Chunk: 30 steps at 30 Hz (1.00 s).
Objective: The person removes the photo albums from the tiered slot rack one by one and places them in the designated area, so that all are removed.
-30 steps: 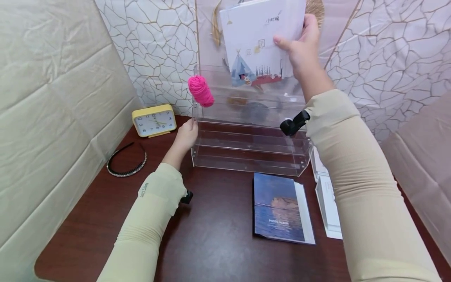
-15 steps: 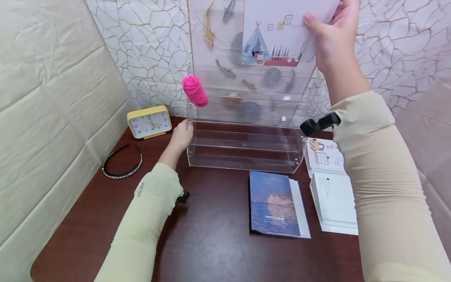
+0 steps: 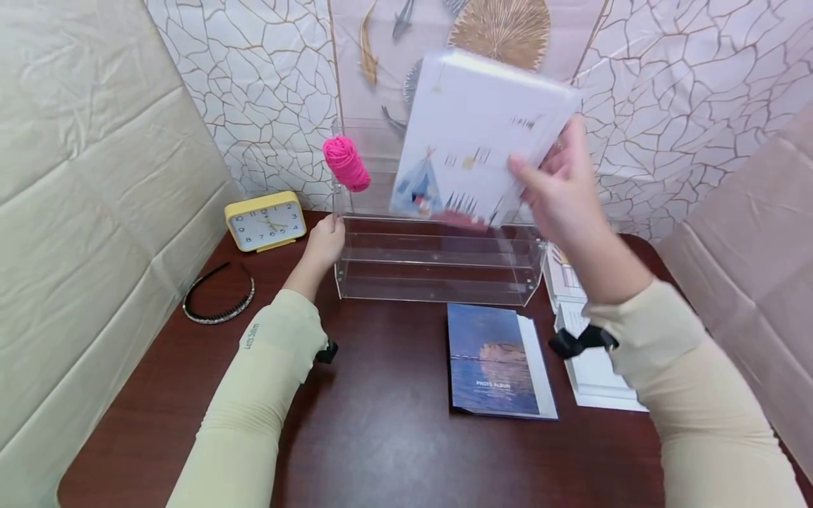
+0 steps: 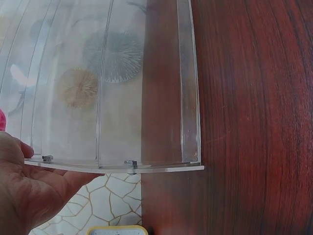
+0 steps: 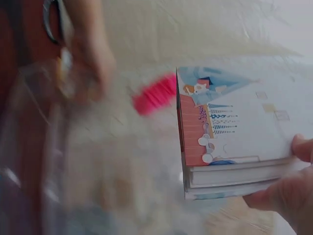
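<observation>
My right hand point(image 3: 562, 194) holds up a thick white book point(image 3: 483, 134) by its right edge, thumb on the front cover. The cover shows a blue tent and a red rug, and the book overlaps the upper part of the clear acrylic rack point(image 3: 438, 289) in the head view. In the right wrist view, the thick page edges of the book point(image 5: 239, 176) show beside the fingers. At the rack's left side, my left hand point(image 3: 325, 241) grips the side panel; the left wrist view shows the thumb inside the panel point(image 4: 161, 169) and fingers outside. Pink yarn point(image 3: 346, 164) sits at the rack's upper left.
A blue photo album point(image 3: 498, 363) lies in front of the rack on the dark wooden table point(image 3: 381, 437). White books point(image 3: 597, 367) lie at the right, partly behind my right arm. At the left are a yellow clock point(image 3: 265, 221) and a black headband point(image 3: 219, 317).
My right hand first moves right with the white book, then comes down with it toward the rack, and the book tilts. My left hand keeps its hold on the rack's side.
</observation>
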Available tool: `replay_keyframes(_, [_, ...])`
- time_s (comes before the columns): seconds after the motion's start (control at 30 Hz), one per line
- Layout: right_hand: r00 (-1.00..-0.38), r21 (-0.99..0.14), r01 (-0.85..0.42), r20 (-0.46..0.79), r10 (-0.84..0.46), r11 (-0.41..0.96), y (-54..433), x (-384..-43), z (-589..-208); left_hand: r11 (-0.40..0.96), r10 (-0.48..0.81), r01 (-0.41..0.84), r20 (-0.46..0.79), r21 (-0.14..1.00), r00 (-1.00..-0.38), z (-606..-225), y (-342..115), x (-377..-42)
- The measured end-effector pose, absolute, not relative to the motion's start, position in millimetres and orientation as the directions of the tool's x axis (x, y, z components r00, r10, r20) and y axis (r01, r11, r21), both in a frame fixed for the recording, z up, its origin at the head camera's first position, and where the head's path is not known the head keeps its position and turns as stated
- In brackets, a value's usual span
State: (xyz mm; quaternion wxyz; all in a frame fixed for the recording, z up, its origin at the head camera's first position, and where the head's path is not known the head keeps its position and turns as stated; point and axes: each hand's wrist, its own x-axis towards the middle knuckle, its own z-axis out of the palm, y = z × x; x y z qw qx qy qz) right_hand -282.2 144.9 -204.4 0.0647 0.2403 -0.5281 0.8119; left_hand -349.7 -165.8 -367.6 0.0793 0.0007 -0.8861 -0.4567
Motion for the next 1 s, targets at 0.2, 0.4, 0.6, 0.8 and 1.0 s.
replay_keyframes(0.2, [-0.935,-0.918,-0.173,0.267,-0.235,-0.358,128,-263,-275,0.587,-0.062,0.051,0.108,0.808,-0.992,-368,-162,-354])
replay_keyframes(0.4, [-0.974,-0.975,0.101,-0.057,-0.219,-0.196,115,-249,-338,0.585,-0.041,0.065,0.11,0.808,-0.993,-371,-155,-357])
replay_keyframes(0.6, [-0.926,-0.945,0.318,-0.292,-0.24,-0.08,103,-237,-383,0.582,-0.035,0.061,0.101,0.811,-0.994,-372,-151,-356])
replay_keyframes(0.8, [-0.882,-0.91,0.412,-0.383,-0.273,-0.053,90,-232,-410,0.56,-0.029,0.039,0.067,0.827,-0.997,-372,-153,-355])
replay_keyframes(1.0, [-0.86,-0.897,0.44,-0.408,-0.305,-0.042,88,-230,-424,0.567,-0.024,0.04,0.066,0.823,-0.998,-372,-152,-357])
